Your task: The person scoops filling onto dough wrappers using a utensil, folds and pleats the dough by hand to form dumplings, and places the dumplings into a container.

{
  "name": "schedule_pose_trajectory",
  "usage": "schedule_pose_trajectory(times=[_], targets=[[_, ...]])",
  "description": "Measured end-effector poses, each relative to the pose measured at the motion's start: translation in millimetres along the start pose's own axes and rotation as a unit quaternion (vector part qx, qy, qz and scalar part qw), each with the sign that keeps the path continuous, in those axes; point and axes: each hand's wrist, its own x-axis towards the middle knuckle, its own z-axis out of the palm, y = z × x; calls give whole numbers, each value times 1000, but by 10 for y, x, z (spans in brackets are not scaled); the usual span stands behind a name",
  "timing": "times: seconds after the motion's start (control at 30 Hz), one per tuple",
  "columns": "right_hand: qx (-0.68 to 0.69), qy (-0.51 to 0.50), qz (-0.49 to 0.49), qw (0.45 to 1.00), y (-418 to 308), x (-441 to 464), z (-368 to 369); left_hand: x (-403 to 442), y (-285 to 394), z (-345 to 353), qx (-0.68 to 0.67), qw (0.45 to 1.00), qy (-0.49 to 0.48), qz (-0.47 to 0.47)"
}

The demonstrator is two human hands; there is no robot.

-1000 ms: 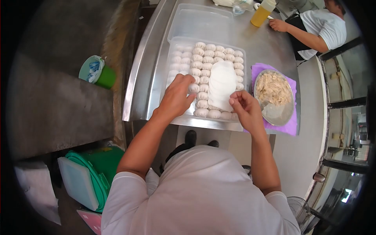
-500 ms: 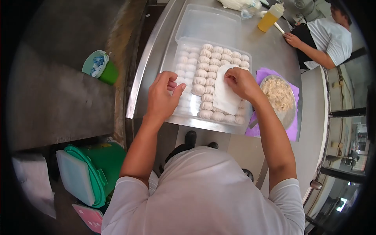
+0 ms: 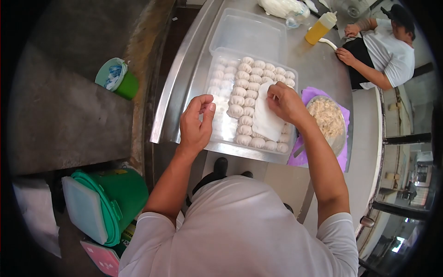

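Rows of pleated white dumplings (image 3: 242, 83) sit in a clear plastic tray (image 3: 217, 132), with part of its left side holding a hazier-looking layer of them. Over the right-hand rows lies a white oblong sheet (image 3: 267, 122); I cannot tell whether it is dough or paper. My right hand (image 3: 287, 104) is closed at the sheet's upper right edge, fingertips pinched together against it. My left hand (image 3: 196, 124) hovers by the tray's left edge, fingers bent and thumb apart, with nothing visible in it.
A clear lid (image 3: 249, 34) lies beyond the tray on the steel table (image 3: 184, 87). To the right, a bowl of filling (image 3: 326, 115) rests on a purple cloth (image 3: 342, 154). Farther back stand a yellow squeeze bottle (image 3: 319, 30) and a co-worker (image 3: 385, 55). Green bins (image 3: 122, 194) are at left.
My left hand has shifted slightly down and its fingers have drawn closer to the thumb. My right hand stays at the sheet. The co-worker's second hand has come into view.
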Motion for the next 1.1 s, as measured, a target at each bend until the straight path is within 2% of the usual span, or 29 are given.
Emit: schedule_pose_trajectory(times=[0.1,0.17,0.2,0.27,0.33,0.4,0.47,0.5,0.57,0.6,0.63,0.7,0.77,0.83,0.9,0.97,1.03,1.1], targets=[[53,25,27,998,19,28,9,41,42,42,-53,998,-18,-24],[65,31,-33,997,155,31,54,32,38,50,-87,995,-32,-38],[64,31,-32,997,191,35,41,27,27,54,-83,996,-29,-36],[92,18,5,996,263,31,28,29,-7,63,-78,996,-27,-36],[74,5,33,997,142,38,-30,35,-53,54,-168,983,-5,-69],[56,-8,58,997,98,50,-31,37,-57,43,-182,980,-4,-75],[66,25,131,989,160,108,-14,36,-49,42,-196,977,-1,-80],[66,24,131,989,235,131,-13,34,-46,41,-194,977,-1,-84],[107,82,154,979,463,152,-37,30,-53,36,-192,977,-2,-87],[173,86,188,963,567,149,-61,21,-70,36,-195,977,4,-90],[170,88,189,963,666,125,-89,11,-83,45,-198,976,9,-92],[361,163,234,888,778,79,-186,9,-92,38,-199,975,6,-95],[380,205,230,872,793,-14,-345,30,-39,80,-198,976,-1,-94],[437,269,176,840,673,-136,-521,57,141,93,-198,972,-36,-120],[441,253,173,843,480,-350,-711,76,310,246,-212,969,-58,-110],[526,194,170,810,234,-565,-742,99,545,525,-226,965,-114,-63],[561,175,158,794,-94,-817,-678,88,767,866,-299,934,-177,-77],[594,158,142,776,-151,-1120,-624,15,991,1141,-415,836,-285,-218]])
